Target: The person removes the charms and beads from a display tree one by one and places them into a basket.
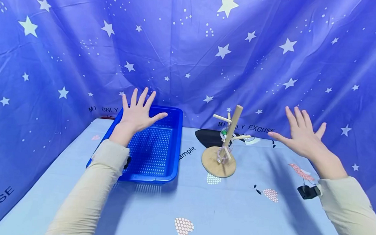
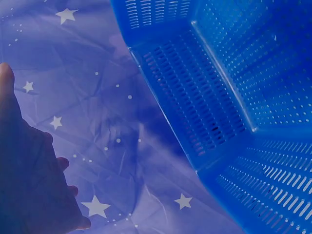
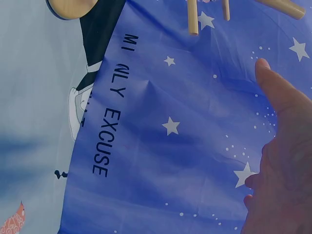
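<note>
My left hand (image 1: 140,112) is raised above the far part of a blue perforated basket (image 1: 171,144), fingers spread, holding nothing. My right hand (image 1: 302,133) hovers to the right of a wooden peg stand (image 1: 228,140), also spread and empty. The stand has a round base (image 1: 212,164), a leaning post and short pegs; a small beaded item with a green piece (image 1: 224,135) hangs on it. In the left wrist view the basket's inside (image 2: 229,83) looks empty, with my left hand (image 2: 29,175) at the lower left. The right wrist view shows my right hand (image 3: 282,161) and the peg tips (image 3: 193,19).
A light blue printed cloth (image 1: 203,209) covers the table. A blue star-patterned curtain (image 1: 191,44) closes off the back and both sides. Black wrist-camera mounts (image 1: 307,191) sit on my sleeves.
</note>
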### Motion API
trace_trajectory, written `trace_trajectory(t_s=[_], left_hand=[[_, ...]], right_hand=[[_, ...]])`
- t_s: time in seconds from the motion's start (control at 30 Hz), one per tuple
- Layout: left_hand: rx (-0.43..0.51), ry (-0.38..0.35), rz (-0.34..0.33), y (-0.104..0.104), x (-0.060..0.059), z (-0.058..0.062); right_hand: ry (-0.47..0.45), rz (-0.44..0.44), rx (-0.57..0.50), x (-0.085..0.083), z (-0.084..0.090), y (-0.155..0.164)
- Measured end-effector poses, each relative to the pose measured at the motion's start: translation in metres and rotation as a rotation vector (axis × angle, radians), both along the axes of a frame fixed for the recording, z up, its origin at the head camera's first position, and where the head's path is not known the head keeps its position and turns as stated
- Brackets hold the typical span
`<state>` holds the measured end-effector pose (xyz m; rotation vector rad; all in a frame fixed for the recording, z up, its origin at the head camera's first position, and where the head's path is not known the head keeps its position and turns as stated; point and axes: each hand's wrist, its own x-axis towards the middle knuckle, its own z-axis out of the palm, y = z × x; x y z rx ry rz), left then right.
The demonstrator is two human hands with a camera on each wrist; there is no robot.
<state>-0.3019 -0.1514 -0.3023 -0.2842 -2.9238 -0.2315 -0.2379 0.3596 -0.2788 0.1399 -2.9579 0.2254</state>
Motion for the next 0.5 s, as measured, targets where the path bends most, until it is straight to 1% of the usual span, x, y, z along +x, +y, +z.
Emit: trace_trajectory(t_s=[0.13,0.33,0.5], left_hand=[[0.021,-0.011,-0.009,0.003,0.0,-0.001],[0.008,-0.014,-0.008,0.008,-0.001,-0.001],[0.017,-0.017,-0.019,0.013,-0.001,-0.001]], right_hand=[[-0.002,0.005,-0.001,-0.001,-0.001,-0.001],[-0.009,0.01,-0.01,-0.002,-0.003,-0.004],[-0.015,0.015,-0.02,-0.002,-0.003,-0.008]])
